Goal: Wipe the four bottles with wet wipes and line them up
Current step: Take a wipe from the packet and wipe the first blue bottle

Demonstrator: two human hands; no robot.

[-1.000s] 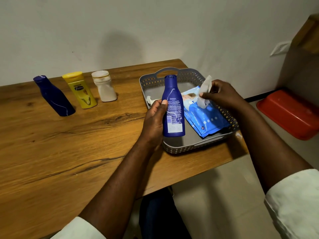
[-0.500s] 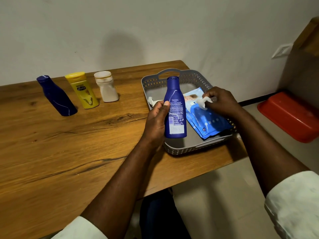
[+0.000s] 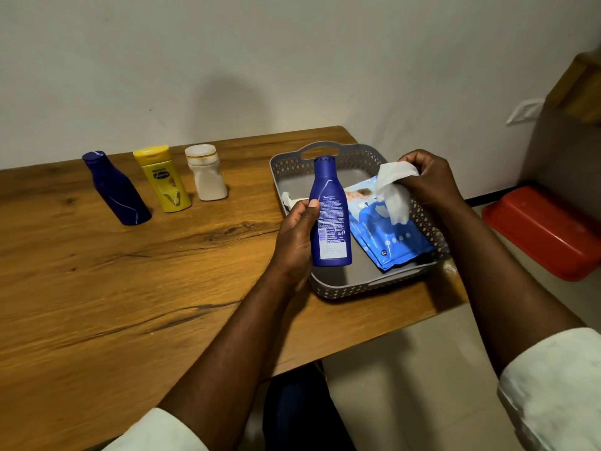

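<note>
While upright at frame centre over the grey basket (image 3: 328, 289), the dark blue bottle (image 3: 330, 216) shows its printed back label, left hand (image 3: 294, 242) wrapped around it. Right hand (image 3: 429, 180) pinches a white wet wipe (image 3: 395, 190) above the blue wipes pack (image 3: 387, 242). Three bottles stand upper left: blue (image 3: 115, 188), yellow (image 3: 162, 182), white (image 3: 206, 172).

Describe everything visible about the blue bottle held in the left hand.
The held blue bottle is dark blue and looks like smooth plastic, with a narrow neck, a closed blue cap on top and a wider flat base. Its back faces the camera, showing small white print and a barcode. It is upright, lifted over the near left part of the grey basket. The left hand grips it from the left side, thumb on the front. The wet wipe in the right hand is not touching it.
</note>
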